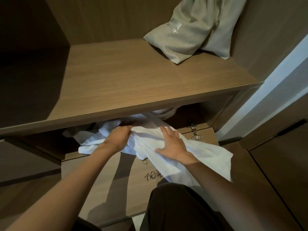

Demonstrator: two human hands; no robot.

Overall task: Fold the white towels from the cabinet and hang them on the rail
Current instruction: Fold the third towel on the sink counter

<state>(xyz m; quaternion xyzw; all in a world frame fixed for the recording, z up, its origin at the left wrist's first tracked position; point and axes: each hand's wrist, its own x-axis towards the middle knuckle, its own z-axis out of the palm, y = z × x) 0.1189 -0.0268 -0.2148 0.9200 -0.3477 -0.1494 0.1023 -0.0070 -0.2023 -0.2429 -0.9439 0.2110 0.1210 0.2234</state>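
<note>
Barely begun: crumpled white cloth towels (210, 155) lie unfolded just under the brown wooden cabinet shelf (133, 77), none hung. The left hand (116, 138) clutches the bunch with curled fingers (127, 130); the right hand (172, 145) rests on it, outspread.

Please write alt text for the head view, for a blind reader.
The left hand grips a crumpled white towel under a wooden shelf; the right hand rests flat on it. A grey cloth bag lies on the shelf.

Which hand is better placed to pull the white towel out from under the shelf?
Left, probably: the left hand grips the bunched white towel; the right hand only rests flat on it.
</note>
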